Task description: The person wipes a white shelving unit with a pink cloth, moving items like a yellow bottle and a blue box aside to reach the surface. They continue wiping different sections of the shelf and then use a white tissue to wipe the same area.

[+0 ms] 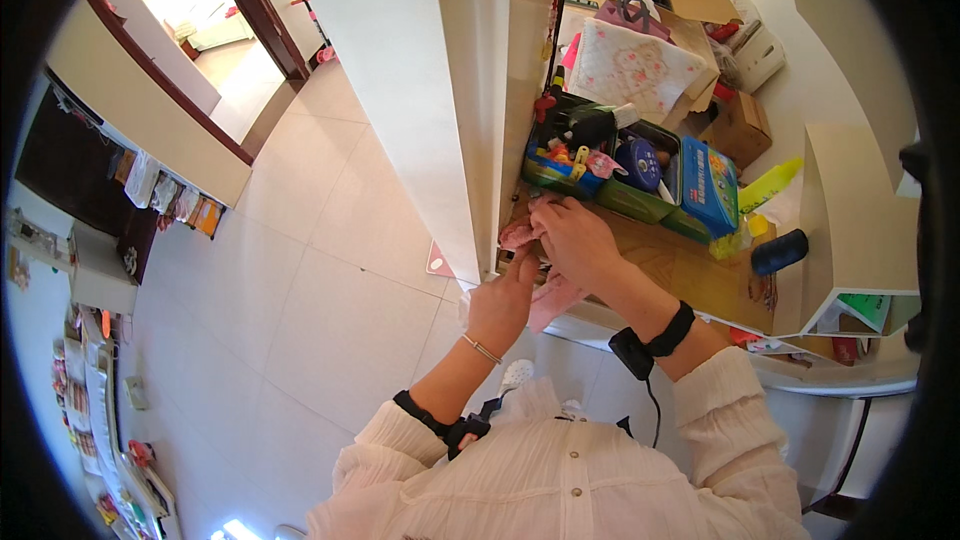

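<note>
A pink cloth (556,298) is bunched at the left end of a wooden shelf top (679,266), and part of it drapes over the front edge. My right hand (576,236) grips the bunched upper part with bent fingers. Close beside it, my left hand (508,301) reaches up with its fingers against the lower side of the same bunch; whether it grips the cloth is hard to see. Just beyond my hands stands a green container (637,199) with compartments, holding a dark blue round case (637,163), a black-handled brush (596,126) and small items.
A white wall edge (469,127) rises just left of my hands. Right of the container are a blue box (709,187), a yellow-capped bottle (742,235) and a dark thread spool (780,251). Behind lies a floral quilted cloth (637,67). A pink scale (441,259) lies on the tiled floor.
</note>
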Available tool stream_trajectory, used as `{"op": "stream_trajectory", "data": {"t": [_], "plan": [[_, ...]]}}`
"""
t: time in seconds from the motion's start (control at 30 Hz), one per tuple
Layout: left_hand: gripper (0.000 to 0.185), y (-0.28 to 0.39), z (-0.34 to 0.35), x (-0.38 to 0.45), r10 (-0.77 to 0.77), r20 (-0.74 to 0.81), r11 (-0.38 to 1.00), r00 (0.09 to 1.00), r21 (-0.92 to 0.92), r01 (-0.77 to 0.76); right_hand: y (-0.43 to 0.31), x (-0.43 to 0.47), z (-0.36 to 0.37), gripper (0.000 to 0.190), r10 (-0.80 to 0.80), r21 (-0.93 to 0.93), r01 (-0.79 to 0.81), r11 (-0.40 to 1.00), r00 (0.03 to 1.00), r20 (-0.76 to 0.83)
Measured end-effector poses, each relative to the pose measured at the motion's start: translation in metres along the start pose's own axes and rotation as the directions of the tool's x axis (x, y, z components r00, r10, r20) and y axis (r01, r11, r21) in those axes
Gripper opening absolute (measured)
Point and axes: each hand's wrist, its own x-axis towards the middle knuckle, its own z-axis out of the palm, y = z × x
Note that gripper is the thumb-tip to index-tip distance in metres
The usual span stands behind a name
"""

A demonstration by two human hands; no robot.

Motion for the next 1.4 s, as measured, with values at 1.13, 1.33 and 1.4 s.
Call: {"op": "stream_trajectory", "data": {"t": [1.13,1.33,1.4], "plan": [[0.019,0.009,-0.004,0.000,-0.038,-0.030,0.999,0.999,0.008,0.038,0.003,0.026,0.013,0.007,-0.032,0.095,0.028,0.995,0.999,0.036],[0.035,0.014,-0.008,0.002,-0.115,0.149,0.993,0.982,0.050,0.108,-0.007,0.023,0.007,0.006,-0.131,0.079,0.126,0.989,0.989,0.063],[0.036,0.014,-0.007,0.003,-0.126,0.391,0.984,0.912,0.168,0.064,-0.014,0.010,-0.004,0.004,-0.271,0.257,0.223,0.940,0.947,0.171]]}}
